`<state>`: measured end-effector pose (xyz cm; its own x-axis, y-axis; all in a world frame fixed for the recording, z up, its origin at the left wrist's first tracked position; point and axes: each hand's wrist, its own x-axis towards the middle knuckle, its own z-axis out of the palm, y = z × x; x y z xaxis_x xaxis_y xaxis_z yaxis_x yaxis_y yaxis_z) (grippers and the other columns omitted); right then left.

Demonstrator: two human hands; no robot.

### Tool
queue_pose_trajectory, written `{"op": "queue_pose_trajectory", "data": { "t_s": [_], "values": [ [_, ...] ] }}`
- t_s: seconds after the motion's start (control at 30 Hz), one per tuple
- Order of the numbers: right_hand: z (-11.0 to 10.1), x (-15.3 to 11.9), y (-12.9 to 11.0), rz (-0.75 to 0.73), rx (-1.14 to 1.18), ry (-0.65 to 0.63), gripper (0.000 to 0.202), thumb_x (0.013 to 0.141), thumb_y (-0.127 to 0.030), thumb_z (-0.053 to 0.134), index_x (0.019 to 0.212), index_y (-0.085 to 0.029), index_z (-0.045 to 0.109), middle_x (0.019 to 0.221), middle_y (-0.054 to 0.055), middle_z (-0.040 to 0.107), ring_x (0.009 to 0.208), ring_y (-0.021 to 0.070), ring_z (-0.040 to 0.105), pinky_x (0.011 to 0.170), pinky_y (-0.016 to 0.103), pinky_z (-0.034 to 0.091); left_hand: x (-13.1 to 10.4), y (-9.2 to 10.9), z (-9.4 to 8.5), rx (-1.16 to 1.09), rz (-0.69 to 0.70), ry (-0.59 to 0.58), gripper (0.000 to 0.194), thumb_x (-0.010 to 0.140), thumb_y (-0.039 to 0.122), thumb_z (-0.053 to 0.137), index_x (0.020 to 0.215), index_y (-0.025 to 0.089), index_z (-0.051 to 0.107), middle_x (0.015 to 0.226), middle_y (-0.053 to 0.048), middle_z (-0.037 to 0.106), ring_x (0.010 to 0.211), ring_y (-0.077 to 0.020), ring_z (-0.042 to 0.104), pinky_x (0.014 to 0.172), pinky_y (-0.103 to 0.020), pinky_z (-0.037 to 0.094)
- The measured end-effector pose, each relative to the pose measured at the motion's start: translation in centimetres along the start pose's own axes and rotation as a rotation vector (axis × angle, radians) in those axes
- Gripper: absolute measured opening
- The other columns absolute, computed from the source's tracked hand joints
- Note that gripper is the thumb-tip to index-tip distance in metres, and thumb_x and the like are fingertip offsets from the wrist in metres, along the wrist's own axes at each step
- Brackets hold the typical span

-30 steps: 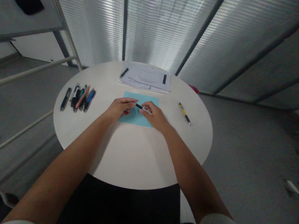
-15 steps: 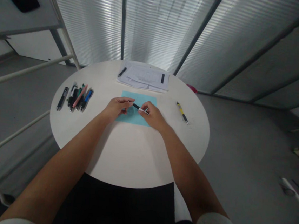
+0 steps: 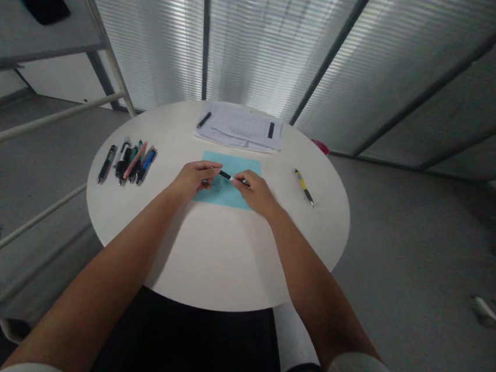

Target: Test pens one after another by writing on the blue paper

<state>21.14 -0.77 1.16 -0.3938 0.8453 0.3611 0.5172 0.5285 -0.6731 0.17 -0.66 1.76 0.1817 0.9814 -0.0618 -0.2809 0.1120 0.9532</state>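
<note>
A black-and-white pen (image 3: 225, 175) is held between my two hands, above a light blue sheet (image 3: 229, 199) on the round white table. My left hand (image 3: 196, 176) pinches its left end between thumb and fingers. The fingers of my right hand (image 3: 252, 189) are closed round the right part, where a dark end pokes out. Fingertips hide some of the pen, so I cannot tell whether it is in one piece. To the right lies a yellow-and-black pen (image 3: 304, 187).
Several pens (image 3: 134, 162) lie in a group on the left of the table (image 3: 218, 259). A stack of papers (image 3: 239, 128) with a black pen (image 3: 204, 120) on it sits at the back. A metal frame (image 3: 122, 80) stands to the left.
My right fingers have shifted on the pen: a white part showed beneath them before, and now a dark end shows there. My left hand keeps its pinch.
</note>
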Motion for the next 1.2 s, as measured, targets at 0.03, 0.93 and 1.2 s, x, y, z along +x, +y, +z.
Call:
{"op": "queue_pose_trajectory", "data": {
  "t_s": [0.03, 0.93, 1.2],
  "values": [
    [-0.1, 0.1, 0.0, -0.013, -0.007, 0.002, 0.024, 0.092, -0.041, 0.049, 0.087, -0.022, 0.062, 0.087, 0.004, 0.061, 0.083, 0.0168, 0.056, 0.077, 0.031, 0.043, 0.0, 0.0, 0.0, 0.000, -0.002, 0.002, 0.036, 0.060, 0.028, 0.082, 0.092, 0.014, 0.074, 0.058, 0.002, 0.051, 0.054, -0.0074, 0.047, 0.049, -0.022, 0.038],
    [0.7, 0.6, 1.0, 0.029, 0.031, 0.083, 0.034, 0.093, -0.048, 0.046, 0.097, -0.020, 0.066, 0.079, 0.002, 0.061, 0.075, 0.0154, 0.056, 0.072, 0.029, 0.043, 0.5, -0.1, 0.2, -0.082, -0.003, 0.055, 0.035, 0.060, 0.028, 0.083, 0.088, 0.010, 0.073, 0.059, 0.002, 0.048, 0.051, -0.0062, 0.043, 0.045, -0.022, 0.035],
    [0.9, 0.4, 0.8, 0.136, 0.131, 0.118, 0.039, 0.093, -0.052, 0.044, 0.102, -0.019, 0.063, 0.062, -0.002, 0.057, 0.057, 0.0111, 0.051, 0.057, 0.023, 0.039, 1.0, -0.8, 0.0, -0.053, 0.001, 0.067, 0.032, 0.062, 0.031, 0.082, 0.083, 0.009, 0.073, 0.056, 0.002, 0.045, 0.050, -0.0065, 0.042, 0.044, -0.021, 0.034]
  ]
}}
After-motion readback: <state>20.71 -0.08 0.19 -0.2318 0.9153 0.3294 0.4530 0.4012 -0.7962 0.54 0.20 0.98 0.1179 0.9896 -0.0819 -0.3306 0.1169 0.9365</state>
